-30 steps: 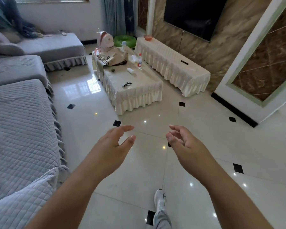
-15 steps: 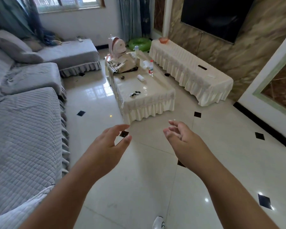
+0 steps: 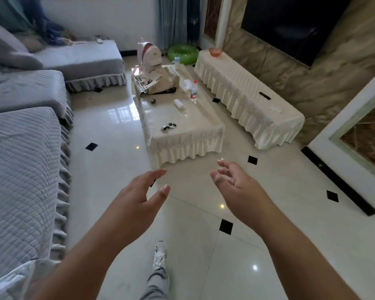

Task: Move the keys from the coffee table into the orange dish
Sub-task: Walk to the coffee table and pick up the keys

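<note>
Glossy cream floor tiles (image 3: 108,169) with little black diamond insets, and the person's two bare arms stick out over them. The left hand (image 3: 136,195) is loose, fingers spread and slightly curled, holding nothing. The right hand (image 3: 236,187) is the same deal, relaxed claw shape, nothing in it. Both float over the floor, short of the coffee bench (image 3: 182,126).

That bench is a low rectangle draped in a cream cloth with a ruffled skirt, with what looks like a shiny clear sheet over the top. The keys (image 3: 168,126) lie near its front-left part, a small dark-and-silver cluster flat on the shiny surface, well apart from both hands. Farther back on it there's a small dark round ball (image 3: 153,101), a white roll (image 3: 178,103) lying on its side, a clear plastic water bottle (image 3: 193,91) with a red label standing upright, and a beige fabric bag (image 3: 158,81) slumped at the far end.

The orange dish (image 3: 215,51) sits on the far end of a second, longer bench (image 3: 247,98) along the marbled wall, also skirted in cream ruffles. It's a small translucent bowl shape; can't tell if anything's inside. A flat black rectangle (image 3: 264,95) also lies on that long bench.

The left side is quilted grey sofa covers (image 3: 20,169) with frilly edges. A white sneaker (image 3: 160,254) shows at the bottom.
</note>
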